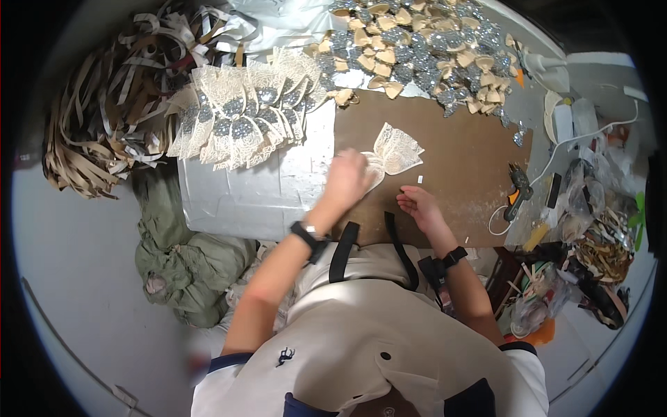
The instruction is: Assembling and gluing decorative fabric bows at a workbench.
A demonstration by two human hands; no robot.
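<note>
On the brown board (pixel 472 160) lies a cream lace bow (pixel 399 151), its right wing spread out flat. My left hand (pixel 347 177) is closed with curled fingers over the bow's left part, which it largely hides. To the right and nearer to me, my right hand (pixel 419 205) is held just above the board, fingers extended and nothing visible in them. A small white piece (pixel 420 179) lies just beyond its fingertips.
Stacked lace bows with silver glitter centres (pixel 236 115) lie at the left, beside hanging ribbon strips (pixel 90 125). Beige and glitter bows (pixel 417 48) cover the far side. A hot glue gun (pixel 517 189) with its white cord rests at the right, near plastic bags (pixel 580 194).
</note>
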